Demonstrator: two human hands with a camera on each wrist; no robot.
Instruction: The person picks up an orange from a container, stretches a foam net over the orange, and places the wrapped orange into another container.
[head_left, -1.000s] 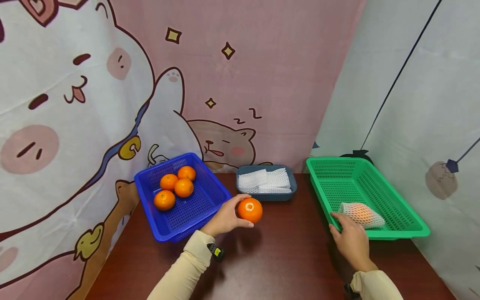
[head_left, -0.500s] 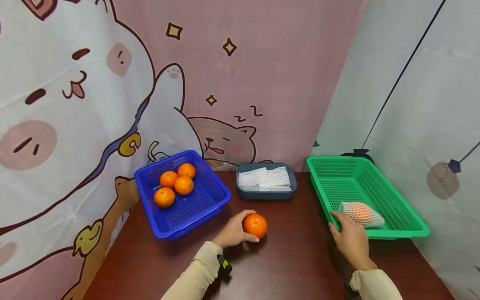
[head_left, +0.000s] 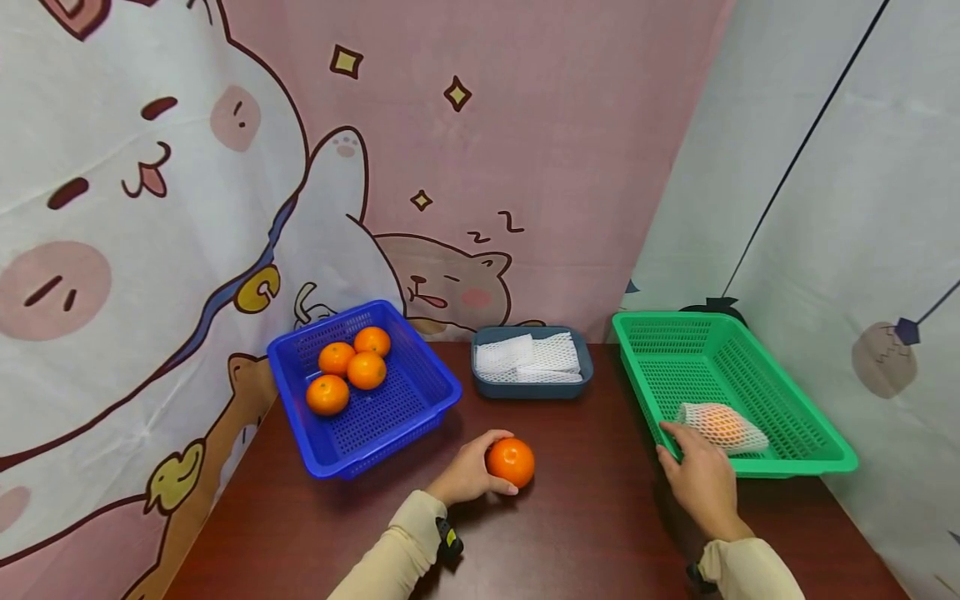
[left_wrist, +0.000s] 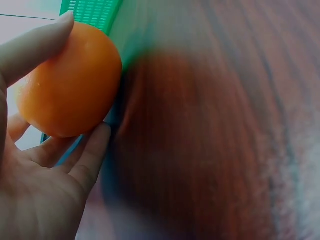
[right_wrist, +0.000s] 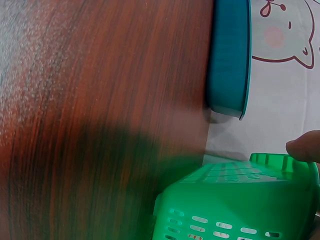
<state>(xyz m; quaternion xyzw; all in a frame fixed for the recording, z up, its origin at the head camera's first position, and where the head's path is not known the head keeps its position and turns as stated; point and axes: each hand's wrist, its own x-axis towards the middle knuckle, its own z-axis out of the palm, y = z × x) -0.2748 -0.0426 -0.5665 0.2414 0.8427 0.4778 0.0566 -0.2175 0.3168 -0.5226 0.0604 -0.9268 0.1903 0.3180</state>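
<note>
The blue basket, at left, is holding four loose oranges grouped toward its far-left side; the blue-grey tray, at centre back, is holding overlapping white mesh sleeves; the green basket, at right, is holding one sleeved fruit, lying near its front-left corner. The left grip is clamping the single orange between thumb and fingers, in front of the tray, contact with the bench remaining unclear. The right grip is pinching the green basket's left rim, beside the sleeved fruit.
</note>
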